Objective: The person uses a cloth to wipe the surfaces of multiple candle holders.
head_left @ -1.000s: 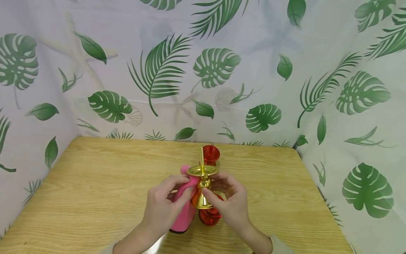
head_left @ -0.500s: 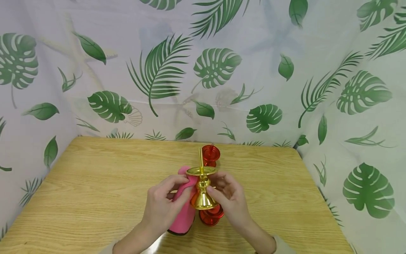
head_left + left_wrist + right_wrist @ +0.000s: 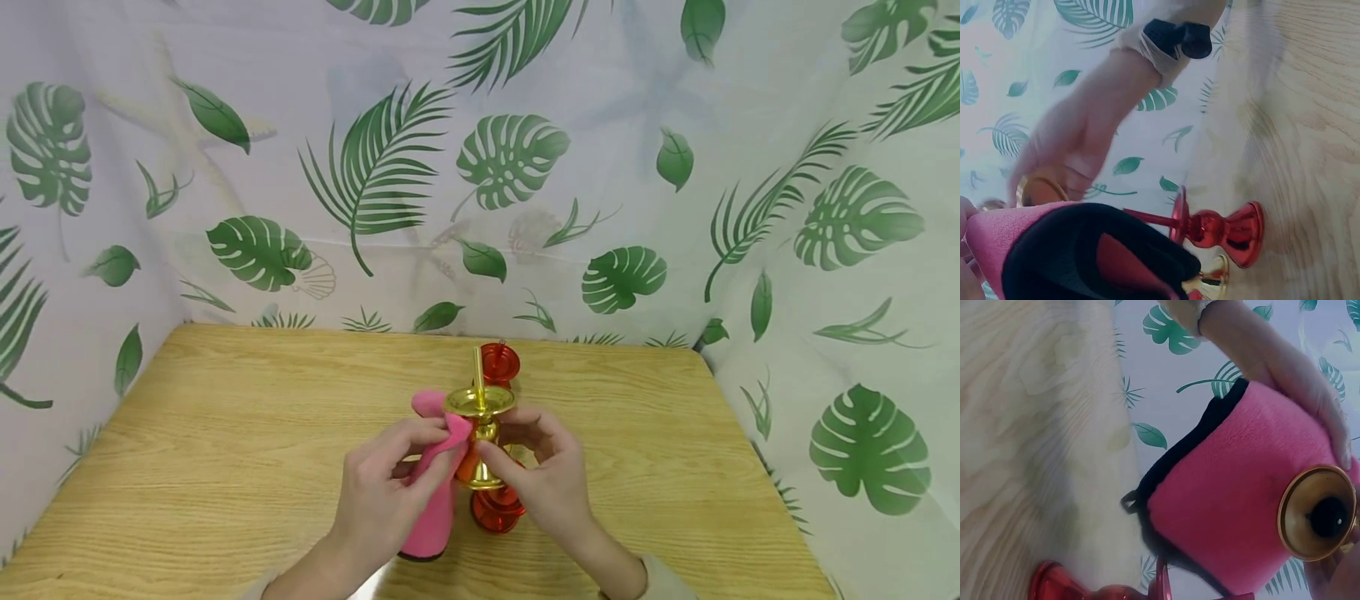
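Observation:
My right hand [image 3: 551,471] holds a gold candlestick [image 3: 483,446] upright above the table, thumb at its front and fingers behind. Its hollow base [image 3: 1316,512] faces the camera in the right wrist view. My left hand [image 3: 390,475] pinches a pink fleece mitt [image 3: 433,517] with a black-edged opening [image 3: 1091,250] and a small loop. The mitt's pinched upper part touches the candlestick's left side, and the rest hangs down. Behind and below the gold candlestick are red candlesticks, one at the back [image 3: 499,363] and one nearer [image 3: 497,510], partly covered.
Everything is over a light wooden table [image 3: 247,433]. A leaf-patterned cloth [image 3: 405,275] encloses its back and sides. In the left wrist view another gold base [image 3: 1213,278] stands beside a red candlestick [image 3: 1225,234].
My right thumb has shifted across the gold candlestick and back, and the candlestick has turned slightly. The mitt's far end has moved left, while my left hand keeps its pinch.

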The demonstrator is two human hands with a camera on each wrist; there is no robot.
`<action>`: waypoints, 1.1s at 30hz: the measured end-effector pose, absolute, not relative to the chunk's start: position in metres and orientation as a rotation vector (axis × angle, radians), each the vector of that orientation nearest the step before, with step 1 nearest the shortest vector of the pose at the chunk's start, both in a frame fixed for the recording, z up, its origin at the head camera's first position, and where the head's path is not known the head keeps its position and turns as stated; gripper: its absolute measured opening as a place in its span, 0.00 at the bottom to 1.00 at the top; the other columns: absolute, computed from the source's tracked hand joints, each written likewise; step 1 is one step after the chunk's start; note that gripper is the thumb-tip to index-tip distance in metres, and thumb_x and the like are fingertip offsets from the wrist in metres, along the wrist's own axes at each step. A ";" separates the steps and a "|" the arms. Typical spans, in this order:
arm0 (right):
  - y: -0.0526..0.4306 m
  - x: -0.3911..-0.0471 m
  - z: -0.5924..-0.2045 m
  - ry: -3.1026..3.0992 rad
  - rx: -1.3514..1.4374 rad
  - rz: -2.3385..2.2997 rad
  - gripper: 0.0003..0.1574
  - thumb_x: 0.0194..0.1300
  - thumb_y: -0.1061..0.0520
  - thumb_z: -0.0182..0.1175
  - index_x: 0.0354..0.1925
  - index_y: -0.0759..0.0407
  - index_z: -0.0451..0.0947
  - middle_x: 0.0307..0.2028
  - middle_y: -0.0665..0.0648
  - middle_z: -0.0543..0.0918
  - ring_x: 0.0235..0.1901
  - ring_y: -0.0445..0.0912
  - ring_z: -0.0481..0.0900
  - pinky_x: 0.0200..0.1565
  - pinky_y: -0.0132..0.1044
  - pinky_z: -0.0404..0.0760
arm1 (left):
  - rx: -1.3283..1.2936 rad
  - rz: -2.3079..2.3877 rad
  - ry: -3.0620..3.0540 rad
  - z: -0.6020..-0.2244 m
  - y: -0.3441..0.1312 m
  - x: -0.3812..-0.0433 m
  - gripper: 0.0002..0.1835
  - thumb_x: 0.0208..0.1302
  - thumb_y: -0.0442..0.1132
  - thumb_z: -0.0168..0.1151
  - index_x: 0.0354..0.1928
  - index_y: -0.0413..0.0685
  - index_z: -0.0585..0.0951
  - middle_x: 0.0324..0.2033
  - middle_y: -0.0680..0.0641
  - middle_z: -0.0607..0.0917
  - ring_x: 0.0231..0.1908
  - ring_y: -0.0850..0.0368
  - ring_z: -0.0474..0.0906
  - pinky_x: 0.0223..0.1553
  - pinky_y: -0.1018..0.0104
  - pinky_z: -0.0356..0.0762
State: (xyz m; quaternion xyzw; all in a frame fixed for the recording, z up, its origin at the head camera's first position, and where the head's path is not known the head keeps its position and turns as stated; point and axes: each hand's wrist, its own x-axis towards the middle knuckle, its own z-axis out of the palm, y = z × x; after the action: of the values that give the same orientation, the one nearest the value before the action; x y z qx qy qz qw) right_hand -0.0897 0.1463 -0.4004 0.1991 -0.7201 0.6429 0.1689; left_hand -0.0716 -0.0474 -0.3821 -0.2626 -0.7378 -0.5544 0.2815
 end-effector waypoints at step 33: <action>0.145 -0.084 -0.394 -2.034 0.372 2.355 0.22 0.63 0.71 0.70 0.56 0.65 0.83 0.47 0.43 0.91 0.48 0.38 0.89 0.53 0.32 0.90 | -0.684 -1.332 -1.990 -0.394 -0.054 -0.083 0.16 0.53 0.21 0.77 0.41 0.43 0.86 0.37 0.45 0.92 0.33 0.53 0.92 0.34 0.77 0.88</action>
State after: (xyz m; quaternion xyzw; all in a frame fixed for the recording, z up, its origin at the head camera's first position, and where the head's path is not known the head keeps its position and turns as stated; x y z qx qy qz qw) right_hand -0.0842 0.1446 -0.3938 0.1186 -0.6489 0.7516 0.0038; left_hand -0.0828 -0.0536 -0.3941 -0.2602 -0.7570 -0.5069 0.3199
